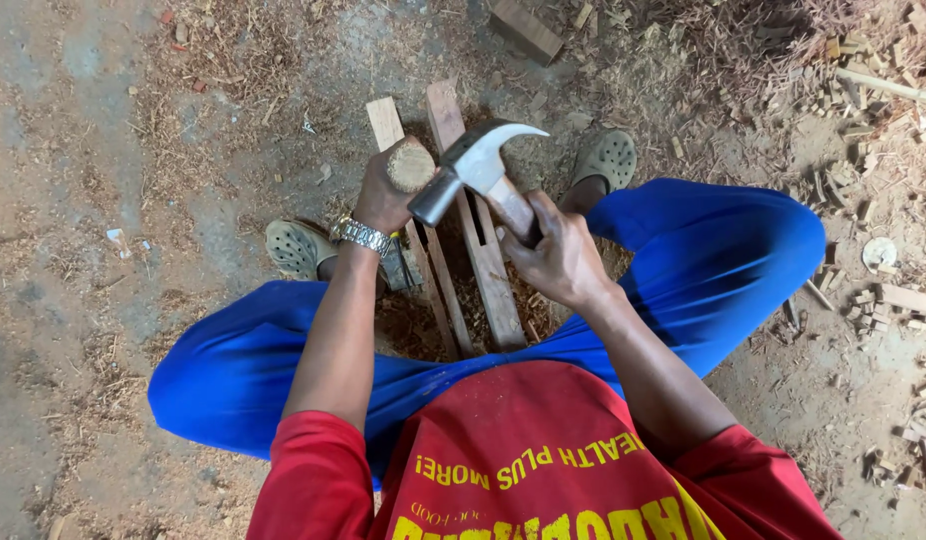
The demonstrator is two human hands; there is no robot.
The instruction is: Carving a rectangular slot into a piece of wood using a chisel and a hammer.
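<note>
While I sit on the dirt floor [83, 150] with my knees spread, my left hand [383, 195] is wrapped tight around a round wooden peg [411, 166], holding it upright — its cut end faces up at me. My right hand [555, 250] is closed firmly on the wooden handle of a claw hammer [475, 165], its steel head just beside the peg, near its top, claw curving away to the right. Under both hands lie two wooden slats [483, 260] side by side on the floor, between my grey clogs [295, 246] — sawdust and offcuts [888, 300] scattered all about.
</note>
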